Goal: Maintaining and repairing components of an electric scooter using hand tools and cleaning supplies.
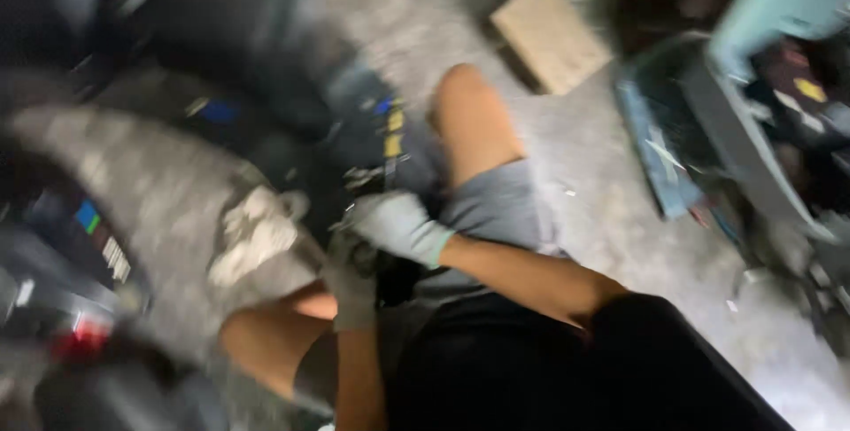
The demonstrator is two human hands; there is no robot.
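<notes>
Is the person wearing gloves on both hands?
Yes, the right hand and the left hand are both covered by light grey gloves, held close together above the person's lap.

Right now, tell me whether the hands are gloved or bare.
Gloved. The right hand and the left hand both wear pale grey gloves ending at the wrist, with bare forearms behind. Motion blur hides what they grip.

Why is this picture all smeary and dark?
Head view: the whole frame is motion-blurred, so edges smear. The gloved left hand and right hand show no clear fingers. The left side lies in deep shadow; the concrete floor and the cardboard piece catch more light.
</notes>
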